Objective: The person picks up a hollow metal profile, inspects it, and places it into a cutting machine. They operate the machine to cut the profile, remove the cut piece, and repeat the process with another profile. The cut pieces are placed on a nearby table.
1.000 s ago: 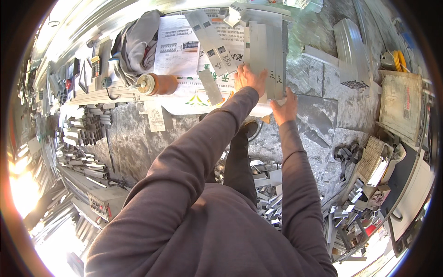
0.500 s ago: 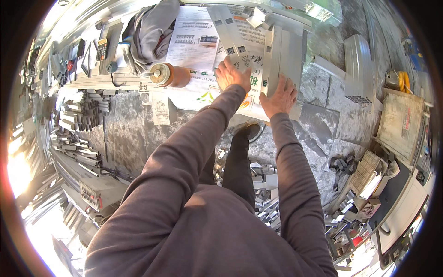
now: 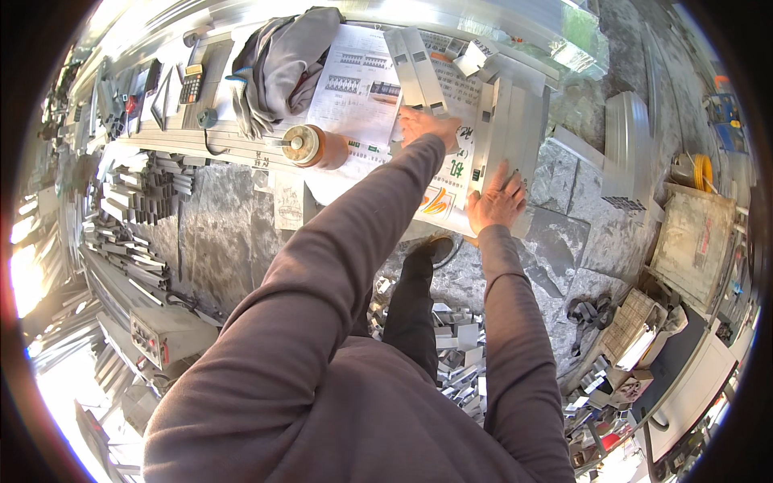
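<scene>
Since a second ago both of my hands have drawn nearer along the sheets, and the view has tilted so more of the far tabletop shows. My left hand [image 3: 425, 126] now lies flat on the large white printed paper sheets [image 3: 354, 88], fingers [image 3: 448, 129] loosely spread and pointing right, just at the near ends of the two narrow grey metal profile strips [image 3: 415, 64] that rest on the paper. My right hand [image 3: 496, 201] presses palm-down, fingers spread, on the near end of the long pale aluminium profile bars [image 3: 509, 121] lying side by side to the right of the sheets; neither hand pinches anything. To the left of my left arm a brown cylindrical tape roll [image 3: 310, 146] stands on the paper's edge, and farther left a crumpled grey cloth garment [image 3: 282, 56] lies on the tabletop [image 3: 217, 141] beside a small dark calculator [image 3: 191, 84]. Down on the grey stone floor [image 3: 225, 233] to the left, stacked short metal offcuts [image 3: 145, 189] lie in rows.
</scene>
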Tool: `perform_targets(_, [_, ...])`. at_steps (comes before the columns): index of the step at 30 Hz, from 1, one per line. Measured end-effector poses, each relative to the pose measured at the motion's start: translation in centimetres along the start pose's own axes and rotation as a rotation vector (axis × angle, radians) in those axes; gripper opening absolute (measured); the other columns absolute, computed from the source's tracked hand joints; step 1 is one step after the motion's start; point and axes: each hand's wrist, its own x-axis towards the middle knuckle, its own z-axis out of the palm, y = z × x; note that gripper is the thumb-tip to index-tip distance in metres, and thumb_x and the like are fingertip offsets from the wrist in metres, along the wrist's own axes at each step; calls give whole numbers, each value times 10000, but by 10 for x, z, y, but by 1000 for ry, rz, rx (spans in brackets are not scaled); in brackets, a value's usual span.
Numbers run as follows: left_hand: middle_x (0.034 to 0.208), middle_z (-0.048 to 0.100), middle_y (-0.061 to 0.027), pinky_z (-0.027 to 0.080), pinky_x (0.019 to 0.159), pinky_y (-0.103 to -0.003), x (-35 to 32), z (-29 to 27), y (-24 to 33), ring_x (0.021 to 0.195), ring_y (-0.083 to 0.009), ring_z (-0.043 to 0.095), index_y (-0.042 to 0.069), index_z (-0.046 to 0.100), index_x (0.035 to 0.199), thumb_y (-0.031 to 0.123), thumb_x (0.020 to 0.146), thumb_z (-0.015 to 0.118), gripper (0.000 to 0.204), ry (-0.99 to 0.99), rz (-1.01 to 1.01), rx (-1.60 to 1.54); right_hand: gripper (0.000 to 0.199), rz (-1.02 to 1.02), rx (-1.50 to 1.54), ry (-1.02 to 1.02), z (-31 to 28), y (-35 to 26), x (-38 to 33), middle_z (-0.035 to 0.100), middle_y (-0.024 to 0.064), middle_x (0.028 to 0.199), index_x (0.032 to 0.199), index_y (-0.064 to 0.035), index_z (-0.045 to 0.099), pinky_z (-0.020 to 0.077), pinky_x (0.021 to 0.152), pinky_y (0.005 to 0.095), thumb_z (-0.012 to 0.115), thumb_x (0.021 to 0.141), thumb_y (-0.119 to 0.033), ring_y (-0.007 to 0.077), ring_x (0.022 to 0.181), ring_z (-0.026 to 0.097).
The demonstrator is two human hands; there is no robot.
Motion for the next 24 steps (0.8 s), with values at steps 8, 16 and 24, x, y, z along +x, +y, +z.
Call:
perform_targets(8, [1299,627,-284,552,1043,-481,-70,-85,-91,1198,-431,671,-41,340,1493,308,708,901,1026,-188,318,-249,1107,-13,-15,7,4,1,-1,289,269,1678,1738,-193,171,263,1253,666,824,868,-398,486,1540,294])
perform_targets(16, [1262,650,-245,553,1022,-460,-150,-205,-229,1148,-371,677,-60,303,1578,253,683,896,1118,-376,459,-51,1079,-48,-88,129,-24,-18,-31,374,264,1644,1693,-131,316,364,1196,588,869,804,-392,465,1466,405])
perform_targets(24, [1418,567,-318,491,1149,-478,-146,-269,-255,1342,-444,593,-73,303,1587,294,704,908,1131,-589,559,-79,743,169,1579,-583,-70,-107,-241,667,168,1384,1600,34,425,591,1034,405,747,988,-237,250,1243,674])
